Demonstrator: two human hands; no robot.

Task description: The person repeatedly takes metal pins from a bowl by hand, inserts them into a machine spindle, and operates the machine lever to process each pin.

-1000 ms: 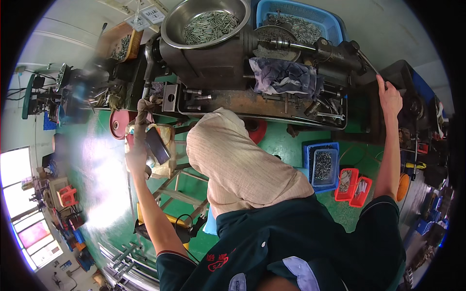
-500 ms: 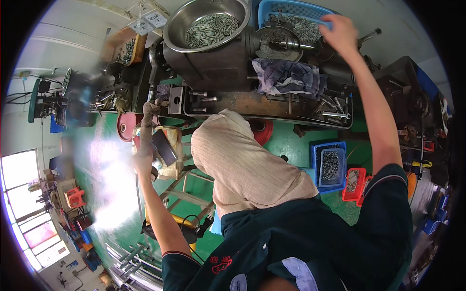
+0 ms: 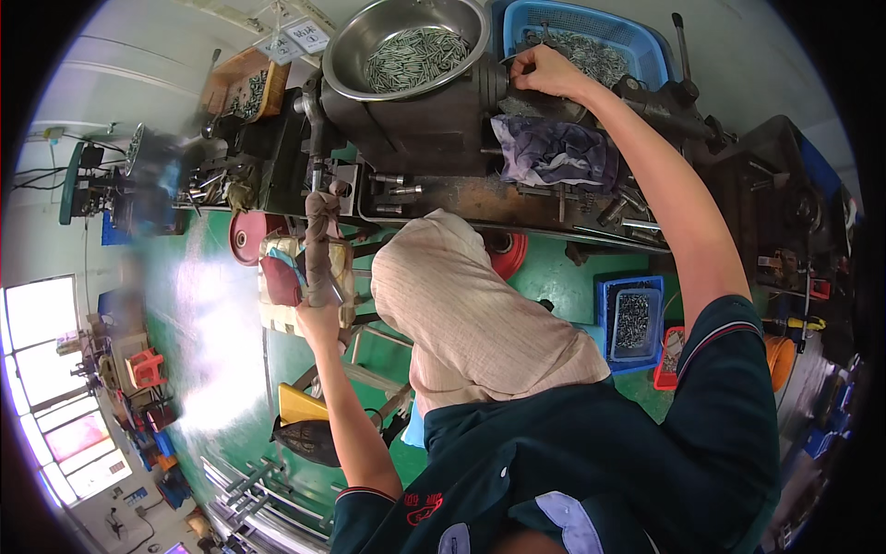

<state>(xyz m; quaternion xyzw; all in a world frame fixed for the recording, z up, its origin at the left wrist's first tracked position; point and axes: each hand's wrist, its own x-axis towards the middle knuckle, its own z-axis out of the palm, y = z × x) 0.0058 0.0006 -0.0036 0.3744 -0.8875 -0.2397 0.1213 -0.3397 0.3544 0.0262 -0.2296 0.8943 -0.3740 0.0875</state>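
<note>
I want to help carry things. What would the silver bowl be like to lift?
The bowl would probably feel heavy, since many metal pins lie in it. Its shiny wall might be slippery. Tipped, loose pins could spill.

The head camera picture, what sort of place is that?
It looks like a metalworking workshop. There's a heavy dark machine, a steel bowl full of small metal pins, and a blue basket holding more metal parts.

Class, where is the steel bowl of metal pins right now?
In the head view, the steel bowl is at the top, left of centre, on the dark machine block, left of the right hand and blue basket.
</note>
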